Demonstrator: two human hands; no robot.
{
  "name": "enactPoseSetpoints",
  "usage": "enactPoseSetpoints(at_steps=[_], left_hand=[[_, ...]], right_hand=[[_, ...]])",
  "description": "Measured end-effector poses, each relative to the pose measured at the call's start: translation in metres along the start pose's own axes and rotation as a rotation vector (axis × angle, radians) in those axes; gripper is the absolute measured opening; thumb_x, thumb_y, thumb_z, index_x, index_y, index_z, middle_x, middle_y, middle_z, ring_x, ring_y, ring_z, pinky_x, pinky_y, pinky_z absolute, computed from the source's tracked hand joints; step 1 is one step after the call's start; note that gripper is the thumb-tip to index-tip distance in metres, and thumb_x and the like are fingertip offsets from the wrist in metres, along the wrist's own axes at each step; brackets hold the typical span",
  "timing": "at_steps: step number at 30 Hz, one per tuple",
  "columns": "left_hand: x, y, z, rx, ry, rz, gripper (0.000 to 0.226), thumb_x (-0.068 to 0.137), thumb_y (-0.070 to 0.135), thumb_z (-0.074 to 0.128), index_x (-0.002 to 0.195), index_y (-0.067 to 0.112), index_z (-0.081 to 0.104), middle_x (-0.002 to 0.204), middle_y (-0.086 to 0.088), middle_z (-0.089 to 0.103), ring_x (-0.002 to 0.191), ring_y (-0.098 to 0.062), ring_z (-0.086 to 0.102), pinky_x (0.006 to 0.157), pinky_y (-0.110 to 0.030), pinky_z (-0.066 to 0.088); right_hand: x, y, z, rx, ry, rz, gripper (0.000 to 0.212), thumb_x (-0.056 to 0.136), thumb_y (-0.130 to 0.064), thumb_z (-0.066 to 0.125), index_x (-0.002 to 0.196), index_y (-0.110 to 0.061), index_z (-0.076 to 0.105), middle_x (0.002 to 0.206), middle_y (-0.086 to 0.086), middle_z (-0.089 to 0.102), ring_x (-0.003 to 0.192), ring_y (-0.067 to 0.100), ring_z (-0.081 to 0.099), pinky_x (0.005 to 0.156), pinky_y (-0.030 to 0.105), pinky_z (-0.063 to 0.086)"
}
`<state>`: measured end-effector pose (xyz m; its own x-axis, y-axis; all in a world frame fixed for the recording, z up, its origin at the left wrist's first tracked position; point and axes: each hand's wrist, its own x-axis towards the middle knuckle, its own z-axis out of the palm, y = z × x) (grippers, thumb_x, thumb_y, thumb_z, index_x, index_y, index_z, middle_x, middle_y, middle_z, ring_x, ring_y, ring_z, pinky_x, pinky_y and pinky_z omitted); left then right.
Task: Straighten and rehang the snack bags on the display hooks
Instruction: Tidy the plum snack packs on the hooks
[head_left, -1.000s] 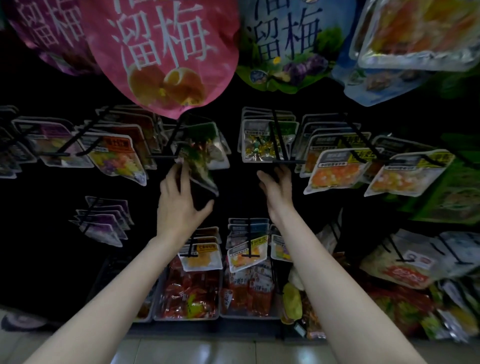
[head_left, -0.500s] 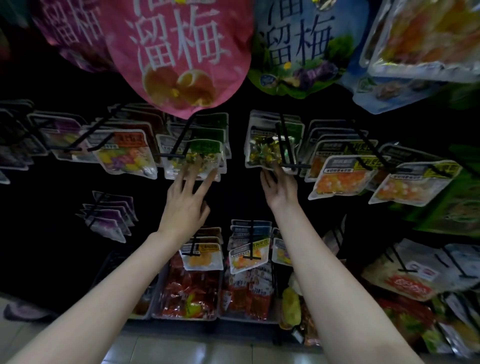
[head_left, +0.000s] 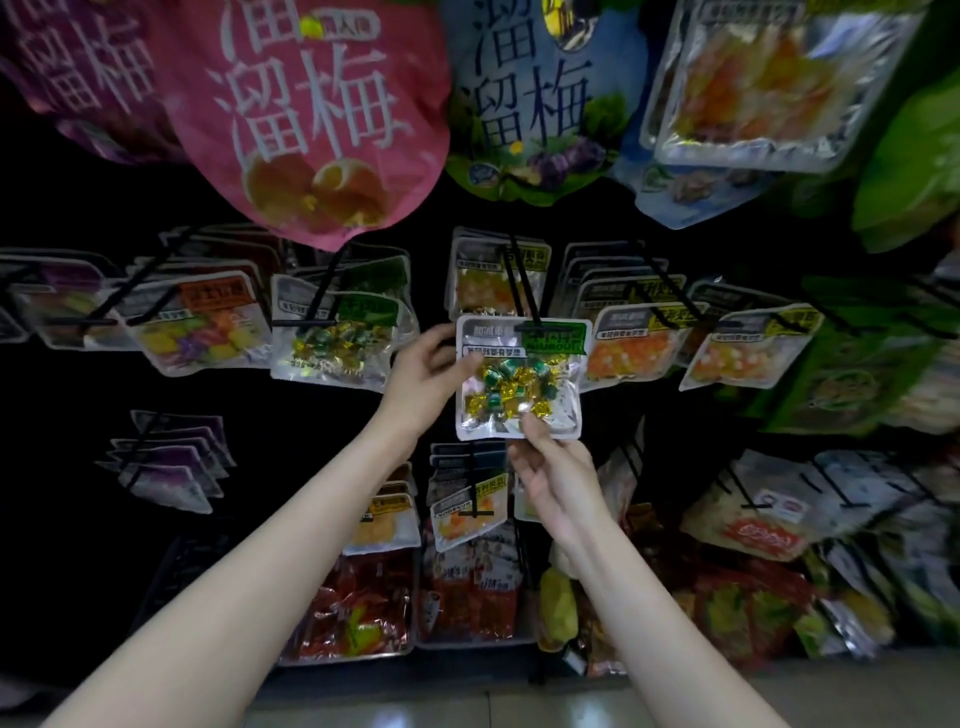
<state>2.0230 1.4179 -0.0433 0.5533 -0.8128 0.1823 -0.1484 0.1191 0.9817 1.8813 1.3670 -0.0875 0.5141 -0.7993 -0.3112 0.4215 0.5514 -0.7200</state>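
Head view: snack bag (head_left: 522, 378) with green label, held flat and upright before the middle hook (head_left: 521, 283). Left hand (head_left: 423, 375) grips its left edge, fingers curled round; right hand (head_left: 553, 475) pinches its bottom edge. Neighbouring bags (head_left: 337, 338) hang alongside.

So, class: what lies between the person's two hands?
In the head view, a clear candy bag with green and gold sweets lies between them: the left hand grips its left edge, the right hand pinches its bottom edge.

A pale tiled floor (head_left: 857, 696) runs along the bottom edge, possibly glossy, under dim light.
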Motion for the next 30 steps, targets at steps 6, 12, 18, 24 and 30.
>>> enactPoseSetpoints(at_steps=[6, 12, 18, 24, 30], left_hand=[[-0.012, 0.012, -0.014, 0.118, -0.040, 0.187, 0.022, 0.087, 0.004, 0.060, 0.088, 0.025, 0.060, 0.084, 0.009, 0.064, 0.074, 0.004, 0.060, 0.073, -0.014, 0.049], [-0.026, 0.008, -0.057, 0.077, 0.164, 0.096, 0.016, 0.088, 0.005, 0.058, 0.086, 0.021, 0.060, 0.081, 0.008, 0.061, 0.071, 0.008, 0.059, 0.068, -0.007, 0.044], [-0.032, 0.001, -0.099, 0.227, 0.402, 0.119, 0.021, 0.089, 0.005, 0.057, 0.107, 0.009, 0.048, 0.086, 0.006, 0.058, 0.073, 0.005, 0.057, 0.068, -0.008, 0.042], [-0.046, -0.008, -0.107, 0.599, 0.575, 0.359, 0.039, 0.093, 0.006, 0.050, 0.131, 0.015, 0.043, 0.123, -0.008, 0.042, 0.106, -0.013, 0.046, 0.088, -0.025, 0.043], [-0.042, -0.019, -0.111, 0.988, 0.413, 0.334, 0.047, 0.082, -0.003, 0.051, 0.127, 0.011, 0.054, 0.146, -0.020, 0.031, 0.131, -0.040, 0.025, 0.102, -0.040, 0.027]], right_hand=[[0.005, 0.008, -0.004, -0.086, -0.099, 0.079, 0.017, 0.090, -0.004, 0.054, 0.077, -0.004, 0.065, 0.091, 0.008, 0.064, 0.086, 0.018, 0.062, 0.069, 0.025, 0.057], [0.016, 0.015, 0.015, -0.092, -0.176, 0.035, 0.036, 0.077, -0.014, 0.065, 0.113, -0.008, 0.058, 0.107, 0.010, 0.065, 0.105, 0.023, 0.060, 0.085, 0.033, 0.053], [0.000, 0.018, 0.084, -0.862, -0.481, -0.475, 0.075, 0.090, -0.008, 0.058, 0.131, -0.054, 0.016, 0.144, -0.017, 0.030, 0.133, 0.011, 0.037, 0.105, 0.024, 0.036], [0.002, 0.038, 0.110, -1.161, -0.533, -0.712, 0.056, 0.096, -0.009, 0.049, 0.141, -0.037, 0.032, 0.143, 0.017, 0.026, 0.098, 0.010, 0.027, 0.072, -0.005, 0.031], [0.010, 0.041, 0.121, -1.233, -0.515, -0.571, 0.060, 0.097, -0.015, 0.048, 0.148, -0.028, 0.020, 0.152, 0.013, 0.014, 0.139, 0.020, 0.022, 0.099, 0.013, 0.021]])
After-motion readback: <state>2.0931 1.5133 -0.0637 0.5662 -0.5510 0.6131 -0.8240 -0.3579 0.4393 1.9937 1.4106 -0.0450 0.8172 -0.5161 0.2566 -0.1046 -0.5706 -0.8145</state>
